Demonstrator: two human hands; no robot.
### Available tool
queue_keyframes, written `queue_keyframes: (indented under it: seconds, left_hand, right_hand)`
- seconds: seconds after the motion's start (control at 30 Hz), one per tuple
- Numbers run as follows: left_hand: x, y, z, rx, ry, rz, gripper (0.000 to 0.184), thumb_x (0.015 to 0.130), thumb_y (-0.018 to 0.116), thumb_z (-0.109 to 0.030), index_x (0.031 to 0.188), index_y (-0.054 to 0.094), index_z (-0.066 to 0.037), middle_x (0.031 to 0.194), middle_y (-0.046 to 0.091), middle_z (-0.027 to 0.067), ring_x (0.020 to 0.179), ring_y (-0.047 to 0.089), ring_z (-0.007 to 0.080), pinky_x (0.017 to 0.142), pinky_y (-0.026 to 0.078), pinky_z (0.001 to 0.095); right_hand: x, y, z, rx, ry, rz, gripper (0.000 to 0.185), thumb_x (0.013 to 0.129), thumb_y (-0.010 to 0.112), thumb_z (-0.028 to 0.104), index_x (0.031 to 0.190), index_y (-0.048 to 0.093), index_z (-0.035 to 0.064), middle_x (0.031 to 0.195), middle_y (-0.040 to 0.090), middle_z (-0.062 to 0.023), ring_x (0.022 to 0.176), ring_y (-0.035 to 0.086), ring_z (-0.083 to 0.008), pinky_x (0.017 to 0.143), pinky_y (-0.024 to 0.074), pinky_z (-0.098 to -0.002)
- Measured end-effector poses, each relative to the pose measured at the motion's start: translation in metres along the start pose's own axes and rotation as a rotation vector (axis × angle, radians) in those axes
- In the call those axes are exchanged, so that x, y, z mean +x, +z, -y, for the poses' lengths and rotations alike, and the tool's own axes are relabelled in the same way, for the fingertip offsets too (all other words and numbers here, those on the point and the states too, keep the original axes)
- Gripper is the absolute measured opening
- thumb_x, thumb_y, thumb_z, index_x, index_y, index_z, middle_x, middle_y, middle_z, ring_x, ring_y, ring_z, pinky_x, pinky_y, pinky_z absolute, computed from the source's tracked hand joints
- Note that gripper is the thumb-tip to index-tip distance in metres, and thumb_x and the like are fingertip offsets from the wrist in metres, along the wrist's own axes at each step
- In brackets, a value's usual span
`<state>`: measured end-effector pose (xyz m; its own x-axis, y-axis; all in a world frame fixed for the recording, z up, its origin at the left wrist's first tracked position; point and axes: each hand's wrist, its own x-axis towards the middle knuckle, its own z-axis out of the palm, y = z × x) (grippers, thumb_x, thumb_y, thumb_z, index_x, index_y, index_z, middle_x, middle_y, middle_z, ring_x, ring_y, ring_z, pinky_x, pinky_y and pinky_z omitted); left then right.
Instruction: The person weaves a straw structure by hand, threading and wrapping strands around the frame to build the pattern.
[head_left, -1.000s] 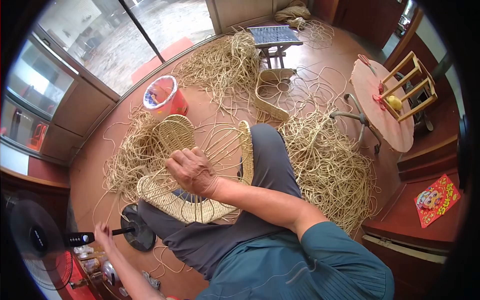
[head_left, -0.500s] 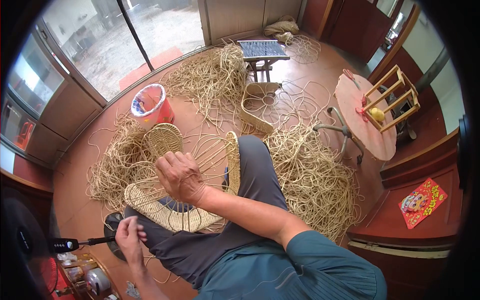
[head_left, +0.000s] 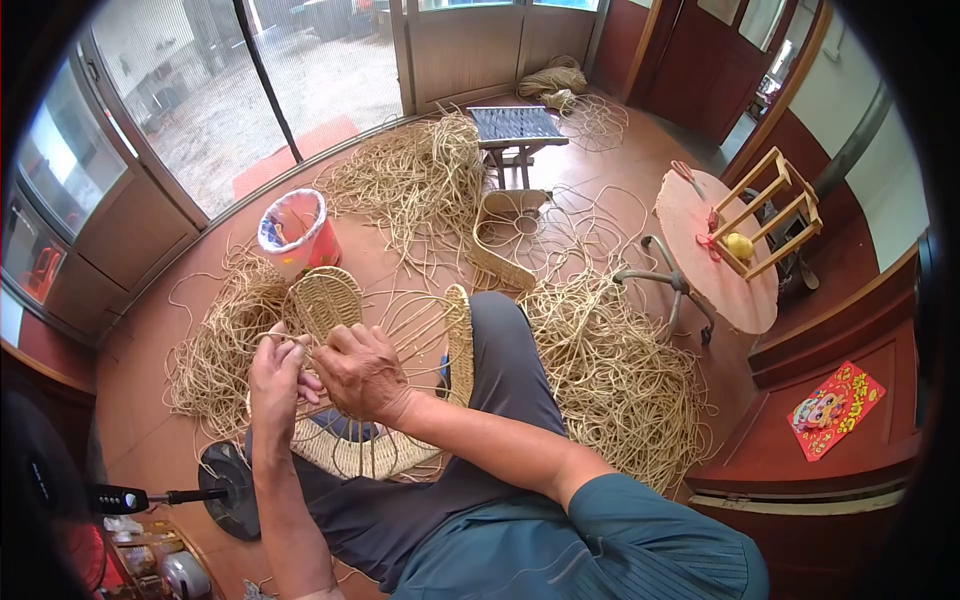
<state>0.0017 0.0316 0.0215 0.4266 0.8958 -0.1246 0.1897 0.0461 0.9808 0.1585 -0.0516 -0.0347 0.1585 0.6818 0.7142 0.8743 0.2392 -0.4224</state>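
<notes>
Wickerwork (head_left: pixel 400 455) partly hidden behind right hand (head_left: pixel 362 372).

oval woven panel (head_left: pixel 328 298): straw-tan, ribbed | trousers (head_left: pixel 510 345): dark grey | shirt (head_left: pixel 660 540): teal | card (head_left: pixel 835 410): red, yellow characters

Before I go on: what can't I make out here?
All in the head view:
- Right hand: its palm, and anything in it, is hidden behind its own back.
- Left hand: anything it may hold is too small to make out.
- Woven cord frame: part hidden behind the left hand.
- Fan head: blurred, cut off by the dark edge.
- Red bucket: contents too small to identify.
</notes>
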Motion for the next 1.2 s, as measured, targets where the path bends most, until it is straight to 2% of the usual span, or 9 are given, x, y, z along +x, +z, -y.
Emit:
queue_keyframes:
  seconds: [0.2, 0.43, 0.6, 0.83, 0.9, 0.97, 1.07, 1.13, 1.2]
  left_hand:
    - [0.005, 0.007, 0.010, 0.071, 0.066, -0.062, 0.059, 0.115, 0.065, -0.009, 0.168, 0.042, 0.002, 0.092, 0.060, 0.0034, 0.058, 0.059, 0.0058, 0.042, 0.046, 0.0212]
    - [-0.044, 0.008, 0.008, -0.335, 0.057, -0.129, 0.050, 0.116, 0.065, -0.015, 0.162, 0.049, -0.003, 0.087, 0.063, -0.0009, 0.054, 0.048, -0.0003, 0.041, 0.034, 0.0172]
    - [-0.097, -0.009, -0.002, -0.370, -0.014, -0.219, 0.053, 0.116, 0.067, -0.021, 0.163, 0.049, -0.003, 0.082, 0.059, -0.0043, 0.052, 0.042, -0.0013, 0.041, 0.031, 0.0163]
    - [-0.154, -0.165, 0.052, -0.372, -0.033, -0.668, 0.048, 0.117, 0.067, -0.033, 0.160, 0.062, -0.012, 0.076, 0.041, -0.0094, 0.055, 0.035, -0.0013, 0.044, 0.029, 0.0184]
    - [-0.172, -0.246, 0.109, -0.393, -0.029, -0.730, 0.047, 0.116, 0.070, -0.037, 0.159, 0.066, -0.017, 0.077, 0.041, -0.0099, 0.057, 0.035, -0.0008, 0.047, 0.030, 0.0181]
    - [-0.191, -0.276, 0.115, -0.403, -0.109, -0.939, 0.034, 0.115, 0.071, -0.040, 0.139, 0.076, -0.016, 0.075, 0.041, -0.0096, 0.053, 0.035, 0.0002, 0.043, 0.028, 0.0201]
    - [-0.222, -0.363, 0.170, -0.529, -0.176, -1.119, 0.034, 0.113, 0.075, -0.042, 0.133, 0.074, -0.016, 0.073, 0.042, -0.0088, 0.047, 0.031, 0.0034, 0.039, 0.027, 0.0235]
    - [-0.237, -0.407, 0.205, -0.628, -0.096, -1.123, 0.021, 0.115, 0.071, -0.035, 0.104, 0.064, -0.018, 0.070, 0.041, -0.0078, 0.045, 0.032, 0.0044, 0.037, 0.027, 0.0259]
    - [-0.255, -0.461, 0.245, -0.640, -0.078, -1.152, 0.032, 0.115, 0.069, -0.029, 0.087, 0.054, -0.021, 0.071, 0.045, -0.0061, 0.046, 0.037, 0.0060, 0.038, 0.029, 0.0267]
  right_hand:
    - [0.000, -0.004, 0.002, 0.029, -0.001, -0.007, 0.012, 0.096, 0.075, 0.025, 0.097, 0.071, 0.0133, 0.100, 0.059, -0.0057, 0.096, 0.062, -0.0259, 0.085, 0.0459, -0.0438]
    - [-0.001, -0.004, 0.001, -0.040, -0.038, 0.033, 0.018, 0.096, 0.077, 0.029, 0.104, 0.072, 0.0138, 0.102, 0.060, -0.0047, 0.097, 0.063, -0.0256, 0.083, 0.0464, -0.0436]
    - [0.009, -0.009, 0.004, -0.027, -0.062, 0.043, 0.020, 0.096, 0.078, 0.030, 0.106, 0.070, 0.0143, 0.103, 0.061, -0.0043, 0.096, 0.063, -0.0246, 0.083, 0.0464, -0.0426]
    - [0.010, 0.003, -0.006, 0.052, -0.190, -0.010, 0.015, 0.095, 0.078, 0.021, 0.105, 0.070, 0.0135, 0.110, 0.066, -0.0043, 0.093, 0.064, -0.0235, 0.084, 0.0470, -0.0409]
    - [0.010, 0.003, -0.007, 0.083, -0.187, -0.024, 0.015, 0.094, 0.078, 0.020, 0.105, 0.070, 0.0127, 0.111, 0.066, -0.0046, 0.091, 0.065, -0.0240, 0.083, 0.0471, -0.0409]
    - [0.010, 0.001, -0.008, 0.097, -0.177, -0.027, 0.015, 0.093, 0.077, 0.017, 0.105, 0.070, 0.0118, 0.111, 0.067, -0.0051, 0.092, 0.065, -0.0246, 0.083, 0.0478, -0.0410]
    - [0.011, -0.001, -0.009, 0.106, -0.150, -0.031, 0.015, 0.090, 0.076, 0.013, 0.104, 0.070, 0.0103, 0.111, 0.068, -0.0066, 0.094, 0.067, -0.0259, 0.084, 0.0498, -0.0414]
    - [0.010, 0.001, -0.009, 0.129, -0.134, -0.062, 0.015, 0.089, 0.075, 0.011, 0.103, 0.069, 0.0092, 0.112, 0.069, -0.0078, 0.096, 0.069, -0.0270, 0.084, 0.0513, -0.0424]
    - [0.009, 0.005, -0.014, 0.157, -0.115, -0.098, 0.014, 0.089, 0.073, 0.008, 0.102, 0.070, 0.0081, 0.113, 0.069, -0.0093, 0.095, 0.071, -0.0294, 0.082, 0.0537, -0.0443]
